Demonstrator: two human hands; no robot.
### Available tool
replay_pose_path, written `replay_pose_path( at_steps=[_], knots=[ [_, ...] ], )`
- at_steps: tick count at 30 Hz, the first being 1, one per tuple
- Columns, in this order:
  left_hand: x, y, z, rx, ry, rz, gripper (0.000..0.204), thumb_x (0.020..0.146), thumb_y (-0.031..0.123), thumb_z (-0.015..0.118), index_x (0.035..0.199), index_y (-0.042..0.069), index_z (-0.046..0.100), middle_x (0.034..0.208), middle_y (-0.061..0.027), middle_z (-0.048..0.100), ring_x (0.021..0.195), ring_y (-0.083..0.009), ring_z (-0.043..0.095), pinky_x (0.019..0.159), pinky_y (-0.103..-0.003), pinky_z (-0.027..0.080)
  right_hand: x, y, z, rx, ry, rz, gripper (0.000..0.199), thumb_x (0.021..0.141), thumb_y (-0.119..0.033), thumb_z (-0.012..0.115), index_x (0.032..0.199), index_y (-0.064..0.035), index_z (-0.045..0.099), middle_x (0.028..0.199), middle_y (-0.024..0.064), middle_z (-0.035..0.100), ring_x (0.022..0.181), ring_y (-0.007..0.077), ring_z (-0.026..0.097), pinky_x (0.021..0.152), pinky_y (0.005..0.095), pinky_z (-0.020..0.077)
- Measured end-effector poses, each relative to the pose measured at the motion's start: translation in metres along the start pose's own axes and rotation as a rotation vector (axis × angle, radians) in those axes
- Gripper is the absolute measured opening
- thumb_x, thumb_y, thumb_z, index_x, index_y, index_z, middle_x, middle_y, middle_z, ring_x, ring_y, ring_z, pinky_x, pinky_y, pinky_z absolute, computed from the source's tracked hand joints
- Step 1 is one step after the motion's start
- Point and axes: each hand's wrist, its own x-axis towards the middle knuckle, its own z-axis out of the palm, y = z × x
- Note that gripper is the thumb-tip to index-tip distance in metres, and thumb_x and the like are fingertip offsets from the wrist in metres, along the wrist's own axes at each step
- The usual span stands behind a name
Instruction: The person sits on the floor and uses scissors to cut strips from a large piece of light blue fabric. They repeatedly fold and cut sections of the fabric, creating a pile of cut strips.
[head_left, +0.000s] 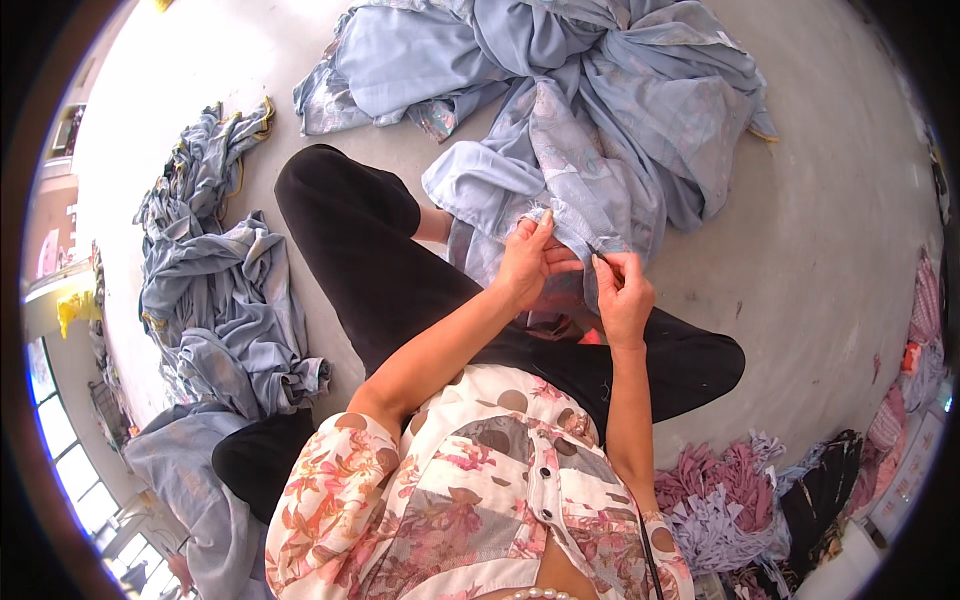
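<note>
A large heap of light blue-grey cloth (590,150) spreads in front of me, and its near end lies over my lap. My left hand (530,258) grips the frayed edge of this cloth, with thumb and fingers closed on it and loose threads by the thumb. Close on its right, my right hand (625,290) is closed around a small dark pointed tool (600,256). Its tip meets the cloth edge; most of the tool is hidden in my fingers, so its exact kind does not show.
More blue-grey cloth with yellow edging (225,290) lies bunched on the floor at my left. Behind me to the right sit piles of mauve and pale lilac fabric strips (725,490) and dark cloth (820,495). My crossed legs in black trousers (390,250) frame the lap.
</note>
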Motion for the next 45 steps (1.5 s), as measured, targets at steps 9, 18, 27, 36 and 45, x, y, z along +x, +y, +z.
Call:
replay_pose_path(
  at_steps=[9, 18, 27, 36, 45],
  knots=[
    [0.0, 0.006, 0.0, 0.088, 0.005, -0.01, 0.019, 0.094, 0.024, 0.045, 0.092, 0.005, 0.048, 0.089, -0.0084, 0.06, 0.08, -0.0192, 0.063, 0.067, -0.035, 0.056, -0.005, 0.015, -0.01, 0.479, 0.134, 0.286, 0.019, 0.085, -0.017, 0.062, 0.09, -0.0014, 0.053, 0.071, 0.0004, 0.053, 0.058, 0.0053, 0.047, 0.052, 0.0182, 0.0384],
    [-0.003, -0.016, -0.014, 0.649, -0.111, 0.135, 0.025, 0.09, 0.022, 0.054, 0.092, -0.002, 0.06, 0.085, -0.0048, 0.059, 0.078, -0.0122, 0.057, 0.074, -0.027, 0.045, 0.006, -0.007, -0.018, -0.046, -0.082, 0.059, 0.022, 0.078, -0.018, 0.068, 0.088, -0.003, 0.055, 0.068, 0.0086, 0.06, 0.059, 0.0195, 0.059, 0.055, 0.0292, 0.046],
    [-0.009, -0.021, -0.011, 1.157, -0.147, 0.601, 0.013, 0.079, 0.003, 0.057, 0.09, 0.001, 0.062, 0.078, -0.0161, 0.056, 0.073, -0.0304, 0.057, 0.063, -0.033, 0.045, 0.009, -0.002, -0.017, -0.044, -0.173, 0.084, 0.022, 0.079, -0.022, 0.067, 0.085, -0.0044, 0.055, 0.066, 0.0086, 0.061, 0.057, 0.0234, 0.06, 0.053, 0.032, 0.0459],
    [-0.004, -0.028, -0.018, 1.252, -0.229, 0.848, 0.011, 0.073, -0.001, 0.057, 0.083, 0.002, 0.061, 0.072, -0.0135, 0.054, 0.067, -0.0308, 0.053, 0.059, -0.036, 0.043, 0.01, -0.003, -0.011, -0.037, -0.178, 0.072, 0.019, 0.08, -0.018, 0.065, 0.086, -0.0028, 0.055, 0.063, 0.0065, 0.06, 0.055, 0.0159, 0.058, 0.052, 0.0288, 0.0447],
    [-0.002, -0.026, -0.019, 1.223, -0.236, 0.903, 0.008, 0.07, -0.003, 0.056, 0.076, 0.002, 0.058, 0.07, -0.0129, 0.053, 0.068, -0.0302, 0.052, 0.058, -0.036, 0.042, 0.009, 0.003, -0.019, 0.142, -0.22, 0.222, 0.02, 0.08, -0.017, 0.066, 0.084, -0.0006, 0.056, 0.063, 0.006, 0.06, 0.056, 0.0104, 0.056, 0.052, 0.0255, 0.0433]
  ],
)
